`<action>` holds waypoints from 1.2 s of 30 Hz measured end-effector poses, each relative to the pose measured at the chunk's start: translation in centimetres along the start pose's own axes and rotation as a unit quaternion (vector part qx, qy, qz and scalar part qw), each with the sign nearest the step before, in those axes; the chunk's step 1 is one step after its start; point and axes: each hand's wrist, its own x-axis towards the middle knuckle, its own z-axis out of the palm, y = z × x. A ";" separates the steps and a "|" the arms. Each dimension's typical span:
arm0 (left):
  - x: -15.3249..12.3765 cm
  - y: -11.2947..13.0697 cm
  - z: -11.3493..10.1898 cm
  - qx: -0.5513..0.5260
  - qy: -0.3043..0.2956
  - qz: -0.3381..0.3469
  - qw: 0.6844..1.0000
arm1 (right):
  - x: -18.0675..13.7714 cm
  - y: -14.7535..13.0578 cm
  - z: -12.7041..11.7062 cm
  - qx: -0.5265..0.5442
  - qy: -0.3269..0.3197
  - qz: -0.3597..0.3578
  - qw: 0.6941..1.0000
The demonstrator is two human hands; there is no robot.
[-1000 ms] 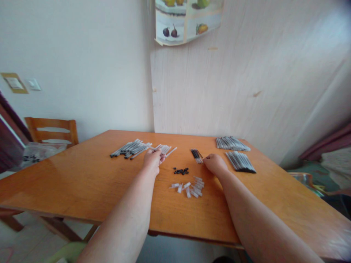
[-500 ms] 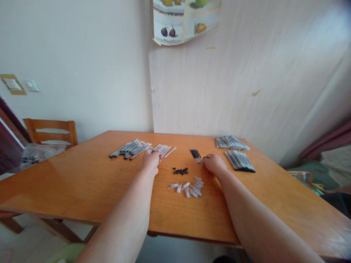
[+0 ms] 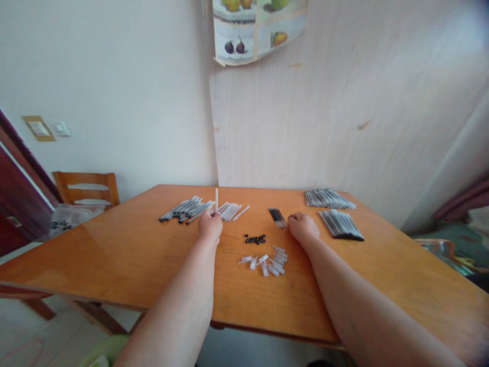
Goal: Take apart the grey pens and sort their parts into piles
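Observation:
My left hand [image 3: 210, 225] is closed on a clear pen tube [image 3: 216, 199] that stands upright above my fingers. It hovers beside a row of clear tubes [image 3: 231, 210] and a pile of grey pens [image 3: 185, 209]. My right hand [image 3: 303, 227] is curled in a fist on the orange wooden table [image 3: 114, 250], next to a small bunch of black refills [image 3: 276, 216]; whether it holds one is hidden. Between my hands lie small black caps [image 3: 255, 238] and several clear caps [image 3: 267, 260].
Two stacks of finished pens [image 3: 336, 214] lie at the table's far right. A wooden chair [image 3: 86, 186] with a plastic bag [image 3: 72, 216] stands at the left. A wall and a fruit poster [image 3: 260, 28] are behind the table.
My left hand has lifted one clear tube from the row and turned it upright. My right hand has stayed by the refills. The camera shifted slightly left.

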 end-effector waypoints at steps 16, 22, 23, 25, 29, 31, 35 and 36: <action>1.2 -1.6 -0.5 0.196 0.047 0.018 0.979 | -0.3 -0.3 0.0 0.039 -0.008 0.003 0.999; 1.7 -1.5 -1.3 0.231 0.022 0.009 0.973 | -0.4 -0.4 -0.1 0.049 -0.012 0.009 0.999; 1.8 -1.4 -1.5 0.237 0.017 0.009 0.971 | -0.4 -0.4 -0.1 0.050 -0.013 0.008 0.999; 2.0 -1.2 -1.9 0.249 0.006 0.013 0.969 | -0.4 -0.4 0.0 0.052 -0.015 0.009 0.998; 2.2 -0.8 -2.2 0.264 -0.012 0.029 0.964 | -0.3 -0.5 0.1 0.056 -0.019 0.012 0.998; 2.3 -0.7 -2.1 0.268 -0.018 0.035 0.963 | -0.2 -0.5 0.1 0.057 -0.020 0.010 0.998; 2.6 -0.7 -1.7 0.264 -0.036 0.042 0.963 | -0.2 -0.4 0.2 0.054 -0.020 0.003 0.998; 2.6 -0.7 -1.5 0.260 -0.040 0.043 0.964 | -0.2 -0.4 0.2 0.053 -0.020 0.002 0.998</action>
